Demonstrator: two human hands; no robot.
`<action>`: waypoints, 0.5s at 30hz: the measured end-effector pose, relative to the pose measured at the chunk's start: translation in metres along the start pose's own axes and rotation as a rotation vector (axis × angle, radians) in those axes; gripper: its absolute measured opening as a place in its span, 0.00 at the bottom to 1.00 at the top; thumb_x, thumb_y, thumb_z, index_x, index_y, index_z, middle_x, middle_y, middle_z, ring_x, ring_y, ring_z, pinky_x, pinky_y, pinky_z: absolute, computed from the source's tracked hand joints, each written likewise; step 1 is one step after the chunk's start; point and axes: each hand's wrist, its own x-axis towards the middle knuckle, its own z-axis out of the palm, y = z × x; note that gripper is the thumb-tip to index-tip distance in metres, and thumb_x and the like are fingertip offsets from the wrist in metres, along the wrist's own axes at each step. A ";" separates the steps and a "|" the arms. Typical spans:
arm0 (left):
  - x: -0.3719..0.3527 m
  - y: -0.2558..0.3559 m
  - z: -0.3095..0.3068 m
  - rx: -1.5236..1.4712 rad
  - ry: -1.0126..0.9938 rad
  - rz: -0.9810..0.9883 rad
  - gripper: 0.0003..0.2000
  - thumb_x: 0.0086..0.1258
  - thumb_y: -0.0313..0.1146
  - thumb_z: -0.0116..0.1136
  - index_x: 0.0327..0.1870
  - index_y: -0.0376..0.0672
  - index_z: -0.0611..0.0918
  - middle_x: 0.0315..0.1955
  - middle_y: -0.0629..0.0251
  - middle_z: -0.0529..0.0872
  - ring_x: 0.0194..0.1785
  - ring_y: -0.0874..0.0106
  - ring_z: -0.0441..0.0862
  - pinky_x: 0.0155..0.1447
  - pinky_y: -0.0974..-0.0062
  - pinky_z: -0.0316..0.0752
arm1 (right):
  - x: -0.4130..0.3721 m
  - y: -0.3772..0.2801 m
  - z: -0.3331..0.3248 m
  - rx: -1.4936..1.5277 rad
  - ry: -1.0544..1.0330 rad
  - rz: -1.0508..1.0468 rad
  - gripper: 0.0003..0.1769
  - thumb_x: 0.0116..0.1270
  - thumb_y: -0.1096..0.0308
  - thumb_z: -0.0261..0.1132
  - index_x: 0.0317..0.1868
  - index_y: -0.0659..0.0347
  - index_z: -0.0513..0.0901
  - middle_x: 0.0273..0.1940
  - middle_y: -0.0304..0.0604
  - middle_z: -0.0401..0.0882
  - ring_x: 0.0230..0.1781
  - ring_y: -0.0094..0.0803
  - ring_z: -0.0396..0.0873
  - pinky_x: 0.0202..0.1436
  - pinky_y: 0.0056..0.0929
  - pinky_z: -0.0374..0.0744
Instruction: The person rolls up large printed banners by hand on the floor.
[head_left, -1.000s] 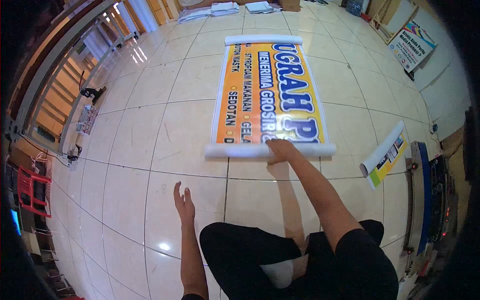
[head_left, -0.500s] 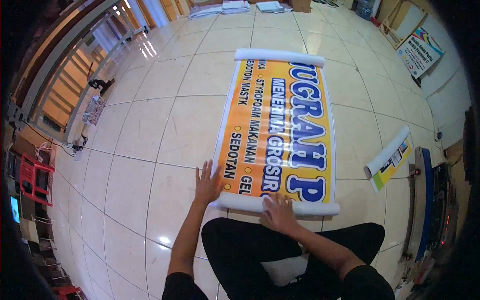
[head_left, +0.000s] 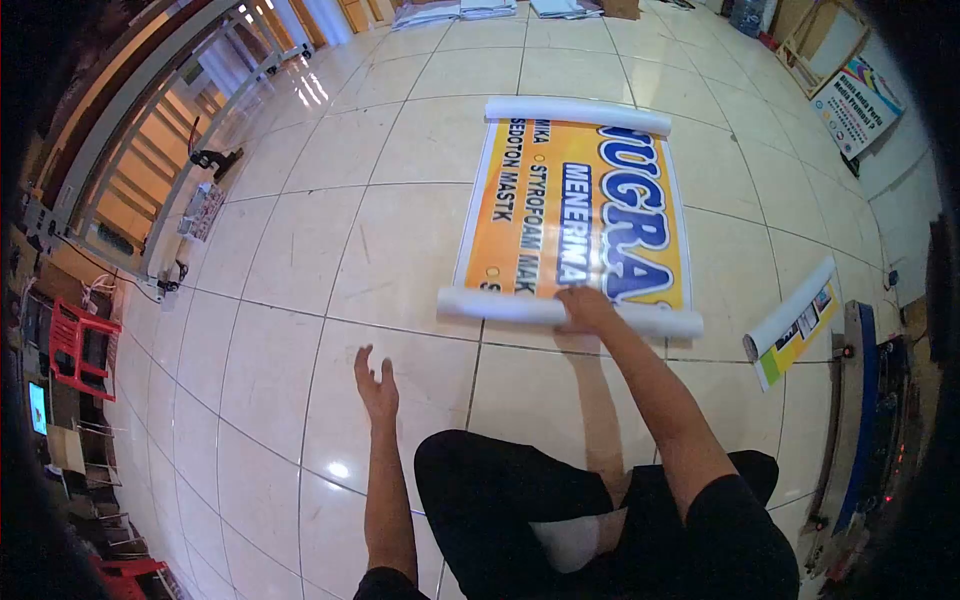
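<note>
A printed vinyl banner (head_left: pixel 510 220), orange and yellow with blue and black lettering, lies on the tiled floor, with a white roll at each end. My right hand (head_left: pixel 585 308) reaches forward onto the near roll (head_left: pixel 500 306), its fingers curled over the top near the middle. The far roll (head_left: pixel 580 114) lies at the banner's other end, apart from both hands. To the left of the near roll, my left hand (head_left: pixel 376 388) is raised over the bare tiles with thumb and fingers apart. It touches nothing.
A smaller, partly rolled print (head_left: pixel 795 320) lies at the right, beside a long blue-and-grey machine (head_left: pixel 855 400). A metal frame on wheels (head_left: pixel 150 180) stands at the left, near a red plastic chair (head_left: pixel 82 345). A sign board (head_left: pixel 858 105) leans at the back right.
The near roll has moved forward under my right hand, covering more of the banner's print. My left hand has come off the banner's left edge and moved back toward my body.
</note>
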 end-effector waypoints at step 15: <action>-0.093 -0.047 -0.036 0.023 0.026 -0.103 0.20 0.69 0.26 0.55 0.63 0.38 0.72 0.62 0.53 0.74 0.67 0.57 0.70 0.65 0.58 0.70 | -0.073 -0.021 0.013 0.261 0.198 0.243 0.37 0.58 0.40 0.68 0.57 0.61 0.78 0.58 0.53 0.76 0.61 0.48 0.73 0.60 0.50 0.73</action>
